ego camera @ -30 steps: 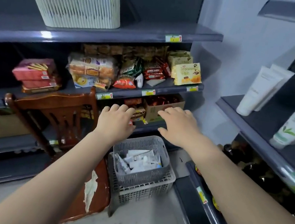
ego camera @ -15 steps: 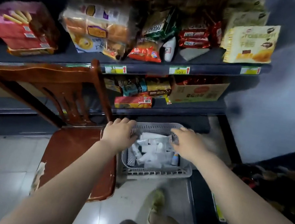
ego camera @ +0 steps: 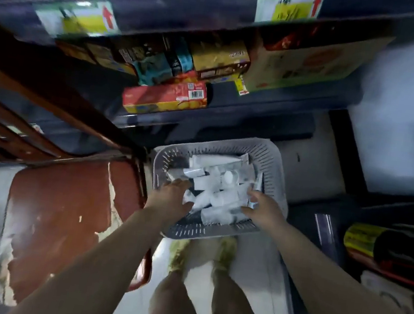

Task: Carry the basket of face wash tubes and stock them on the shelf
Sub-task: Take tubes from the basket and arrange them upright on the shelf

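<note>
A grey slotted basket [ego camera: 274, 163] stands on the floor below the lowest shelf, full of several white face wash tubes [ego camera: 212, 187]. My left hand [ego camera: 172, 197] lies over the basket's near left wall, fingers reaching inside beside the tubes. My right hand [ego camera: 263, 211] is on the near right wall, thumb and fingers curled over its inner edge. The picture is blurred, so the exact grip is hard to read.
A worn brown wooden chair [ego camera: 60, 205] stands close on the left of the basket. Snack boxes [ego camera: 166, 96] fill the low dark shelf [ego camera: 232, 118] just behind it. Another low shelf with dark packs [ego camera: 385, 243] runs along the right. My legs [ego camera: 196, 301] stand right behind the basket.
The view has dropped and closed in on the basket. Both hands have slid from the basket's far corners toward its near sides.
</note>
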Demonstrator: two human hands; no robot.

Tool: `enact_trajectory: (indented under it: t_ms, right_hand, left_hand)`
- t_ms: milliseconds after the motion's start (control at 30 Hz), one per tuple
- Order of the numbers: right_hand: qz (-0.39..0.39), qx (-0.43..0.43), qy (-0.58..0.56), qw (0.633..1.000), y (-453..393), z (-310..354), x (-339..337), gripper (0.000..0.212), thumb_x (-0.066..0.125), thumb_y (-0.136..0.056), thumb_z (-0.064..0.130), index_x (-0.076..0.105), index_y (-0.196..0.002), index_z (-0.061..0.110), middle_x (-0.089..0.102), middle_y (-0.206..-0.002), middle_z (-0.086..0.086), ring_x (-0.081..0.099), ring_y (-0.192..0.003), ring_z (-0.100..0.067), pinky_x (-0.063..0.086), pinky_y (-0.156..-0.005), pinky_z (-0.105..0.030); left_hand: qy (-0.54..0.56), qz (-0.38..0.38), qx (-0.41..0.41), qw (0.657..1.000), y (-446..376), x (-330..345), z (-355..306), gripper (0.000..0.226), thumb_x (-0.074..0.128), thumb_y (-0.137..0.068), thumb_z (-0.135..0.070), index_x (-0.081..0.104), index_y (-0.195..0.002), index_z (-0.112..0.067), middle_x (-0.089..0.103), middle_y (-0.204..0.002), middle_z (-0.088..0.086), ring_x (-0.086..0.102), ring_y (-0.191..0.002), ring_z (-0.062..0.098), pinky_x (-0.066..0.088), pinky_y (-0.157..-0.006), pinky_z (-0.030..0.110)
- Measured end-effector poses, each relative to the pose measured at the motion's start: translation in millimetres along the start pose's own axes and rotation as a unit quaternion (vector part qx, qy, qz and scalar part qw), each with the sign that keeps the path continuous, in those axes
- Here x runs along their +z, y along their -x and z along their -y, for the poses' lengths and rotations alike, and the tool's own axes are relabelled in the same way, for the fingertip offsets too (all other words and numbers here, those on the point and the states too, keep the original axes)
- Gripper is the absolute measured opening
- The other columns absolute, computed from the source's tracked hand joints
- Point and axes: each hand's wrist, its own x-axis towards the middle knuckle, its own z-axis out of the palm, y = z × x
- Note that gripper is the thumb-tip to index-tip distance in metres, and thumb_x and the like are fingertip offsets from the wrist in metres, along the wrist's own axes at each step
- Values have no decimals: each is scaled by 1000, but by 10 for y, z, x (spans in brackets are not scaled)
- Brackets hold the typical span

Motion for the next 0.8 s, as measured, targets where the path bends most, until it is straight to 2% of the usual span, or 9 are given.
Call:
enact_trajectory:
  t_ms: [133,400,533,600,633,667,733,767,800]
  right_hand:
    - [-4,61,-71,996,-667,-231,328,53,58,-90,22,39,-138,9,46,-140,-12,47,-125,-24,35,-83,-21]
    - [-36,148,-117,981,-1845,-486,744,59,57,-88,27,35,-139,8,47,-139,-11,48,-124,-27,38,-97,-28]
    - [-18,143,-28,989,-2092,-596,890,49,58,-88,16,43,-132,2,49,-132,-20,48,-122,-32,39,-73,-16]
    - [30,107,-20,994,-2164,-561,948,40,81,-63,11,65,-96,-6,66,-94,-25,66,-89,-26,43,-59,-15]
    - [12,37,46,998,-2266,-615,990,42,91,-38,10,67,-67,-7,65,-65,-21,67,-61,-22,44,-50,-15]
    - [-56,16,69,996,-2336,-654,1044,44,92,-26,10,65,-57,-6,61,-53,-18,63,-48,-20,44,-45,-17]
    - [36,93,48,994,-2294,-618,1032,29,76,-70,13,62,-85,-8,65,-89,-25,67,-84,-25,46,-59,-23]
    - [-4,90,10,996,-2341,-694,1103,15,54,-88,12,56,-86,-3,60,-106,-20,60,-105,-27,43,-68,-25]
    - [-29,93,-11,995,-2342,-737,1139,21,40,-93,10,47,-76,2,57,-109,-15,54,-114,-29,40,-74,-26]
  left_hand:
    - [51,38,17,998,-670,453,114,52,55,-89,-30,39,-138,-23,43,-142,1,45,-125,23,41,-99,34]
    - [157,21,23,987,-1749,1137,10,50,56,-89,-25,41,-136,-20,48,-137,1,49,-122,22,42,-100,34]
    - [146,-20,77,986,-2153,1270,-190,50,54,-90,-22,40,-138,-18,46,-139,4,46,-125,23,41,-100,35]
    - [124,-28,116,985,-2322,1363,-317,50,53,-90,-22,39,-139,-18,46,-140,3,43,-128,22,39,-102,34]
    - [98,-25,136,986,-2402,1422,-378,51,53,-90,-22,39,-139,-19,45,-141,2,42,-129,22,39,-102,33]
    - [49,-21,154,987,-2477,1484,-435,51,53,-90,-22,38,-139,-20,43,-143,2,39,-130,22,38,-103,34]
    - [-87,-25,175,980,-2586,1598,-518,52,54,-90,-21,37,-139,-20,38,-144,4,34,-133,24,35,-104,36]
    - [-133,-31,174,975,-2615,1638,-539,53,56,-90,-20,36,-139,-19,37,-143,6,33,-132,26,35,-103,36]
    - [-157,-36,170,972,-2630,1664,-552,55,58,-88,-19,35,-138,-18,38,-141,8,33,-131,27,36,-101,36]
